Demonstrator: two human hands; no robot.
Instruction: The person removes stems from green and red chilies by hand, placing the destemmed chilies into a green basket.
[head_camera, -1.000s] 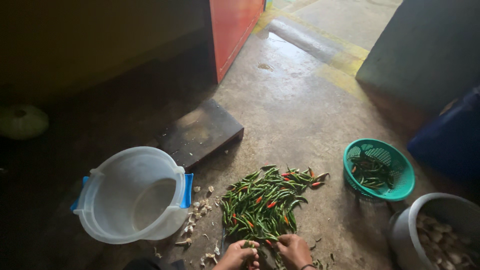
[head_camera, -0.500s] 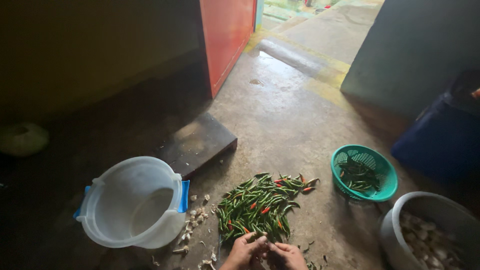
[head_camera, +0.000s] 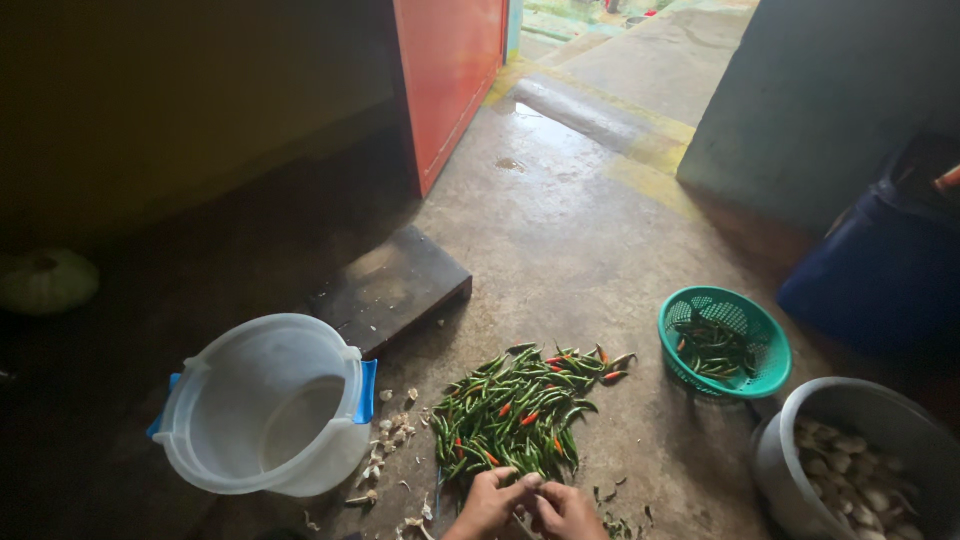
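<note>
Left hand: our left hand (head_camera: 490, 505) sat at the bottom edge of the view, fingers curled around a green chili at the near rim of the pile, pinching it.
Right hand: our right hand (head_camera: 567, 512) lay just beside the left, touching it, fingers bent inward on the same chili; we could not tell how much of the pod each hand held.
Chili pile: the chili pile (head_camera: 520, 415) was spread flat on the concrete floor (head_camera: 560, 250) directly ahead of our hands, mostly green pods with a few red ones mixed in.
Plastic bucket: a translucent plastic bucket (head_camera: 265, 405) with blue handle clips stood to the left of the pile, near it but apart.
Garlic skins: pale garlic skins (head_camera: 390, 440) lay scattered between the bucket and the chilies.
Green basket: a green basket (head_camera: 725, 342) sat to the right of the pile, with a few green chilies lying inside.
Grey bowl: a grey bowl (head_camera: 850, 455) stood at the lower right, just beside the basket, holding pale garlic cloves.
Dark board: a dark board (head_camera: 395, 290) lay flat on the floor behind the bucket.
Red door: a red door (head_camera: 450, 70) stood open beyond the board.
</note>
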